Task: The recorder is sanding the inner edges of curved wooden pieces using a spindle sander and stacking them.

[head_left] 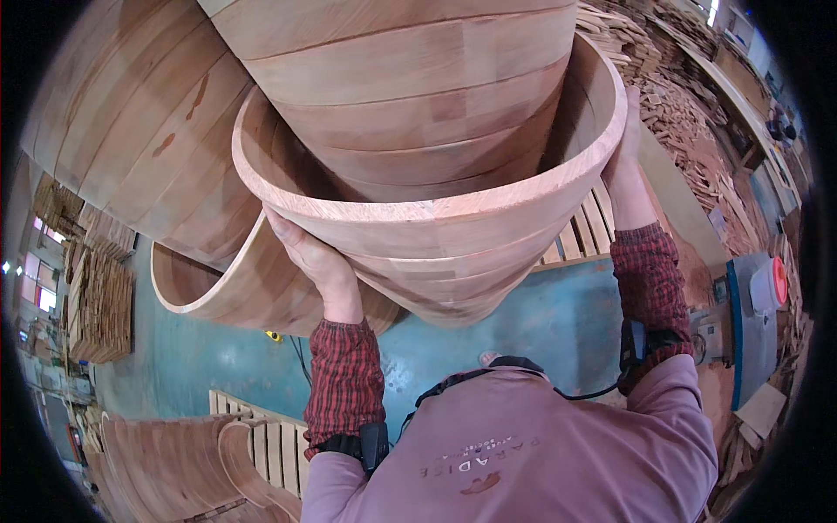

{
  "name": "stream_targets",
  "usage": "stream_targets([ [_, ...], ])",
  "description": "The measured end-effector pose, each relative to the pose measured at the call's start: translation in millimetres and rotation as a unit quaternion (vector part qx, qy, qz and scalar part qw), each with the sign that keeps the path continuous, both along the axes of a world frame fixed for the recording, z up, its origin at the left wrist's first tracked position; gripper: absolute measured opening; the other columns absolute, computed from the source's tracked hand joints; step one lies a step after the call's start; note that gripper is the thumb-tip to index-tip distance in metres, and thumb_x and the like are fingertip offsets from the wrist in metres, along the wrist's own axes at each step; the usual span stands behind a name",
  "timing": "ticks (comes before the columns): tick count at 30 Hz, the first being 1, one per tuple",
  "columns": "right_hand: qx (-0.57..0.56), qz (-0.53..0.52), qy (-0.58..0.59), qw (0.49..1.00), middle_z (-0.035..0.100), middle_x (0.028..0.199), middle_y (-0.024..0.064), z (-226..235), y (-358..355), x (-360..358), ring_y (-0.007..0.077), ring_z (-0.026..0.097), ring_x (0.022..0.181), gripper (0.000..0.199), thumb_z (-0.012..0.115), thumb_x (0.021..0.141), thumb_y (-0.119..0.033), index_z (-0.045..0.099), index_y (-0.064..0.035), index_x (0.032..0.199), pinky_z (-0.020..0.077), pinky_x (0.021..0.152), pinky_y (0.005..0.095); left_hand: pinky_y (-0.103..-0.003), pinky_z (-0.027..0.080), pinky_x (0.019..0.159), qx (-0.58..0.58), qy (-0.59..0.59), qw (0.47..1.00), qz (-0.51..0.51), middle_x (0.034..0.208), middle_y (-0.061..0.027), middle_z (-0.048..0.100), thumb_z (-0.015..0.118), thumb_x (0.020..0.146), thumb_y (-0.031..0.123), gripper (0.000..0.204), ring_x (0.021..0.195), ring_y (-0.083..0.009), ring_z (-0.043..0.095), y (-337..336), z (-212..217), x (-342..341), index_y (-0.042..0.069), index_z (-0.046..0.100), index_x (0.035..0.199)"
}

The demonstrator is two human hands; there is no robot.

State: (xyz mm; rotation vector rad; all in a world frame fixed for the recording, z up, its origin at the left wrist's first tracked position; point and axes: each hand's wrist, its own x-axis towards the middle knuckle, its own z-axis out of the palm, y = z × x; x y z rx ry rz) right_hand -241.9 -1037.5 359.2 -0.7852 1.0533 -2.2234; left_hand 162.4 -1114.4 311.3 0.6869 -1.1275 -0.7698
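In front of me is a large, pale reddish wooden tub-like shell [436, 240], built of glued strips, with a thick curved rim. My left hand [314, 261] presses against its outer wall just below the rim on the left, fingers partly hidden behind the wood. At the right end of the rim is my right hand [626, 170], fingers up along the outside edge. Another wooden shell [418, 105] of the same kind sits nested inside, rising toward the top of the view. The lower ends of my fingers' contact cannot be fully seen.
To the left stand another nested pair of shells, the inner one [148, 131] inside an outer one [261, 279]. More curved shells [174, 453] lie on a slatted pallet [279, 449] at lower left. Stacked boards [100, 305] and wood offcuts [680, 113] flank the blue-green floor [514, 349].
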Motion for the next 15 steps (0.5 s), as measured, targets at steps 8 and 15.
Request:
stream_targets([
  [8,-0.009,-0.014,0.015,1.000,0.045,0.160,0.0171,4,3,7,0.0350,0.045,0.145,0.092,0.035,0.102,-0.075,0.035,-0.0043,0.162,0.0348,0.123,0.0488,-0.045,0.027,0.126,0.034,0.076,0.995,-0.057,0.166,-0.0153,0.031,0.025,0.111,0.064,0.081,0.153,-0.0303,0.031,-11,-19,7,0.005,0.022,0.166],
  [15,-0.007,0.049,-0.002,0.999,0.037,0.165,0.0178,3,9,4,0.0319,0.038,0.151,0.086,0.031,0.108,-0.068,0.030,-0.0019,0.163,0.0306,0.125,0.0433,-0.045,0.024,0.127,0.009,0.012,1.000,-0.022,0.168,-0.0164,0.028,0.022,0.110,0.065,0.083,0.154,-0.0300,0.029,-7,-19,9,0.003,0.020,0.166],
])
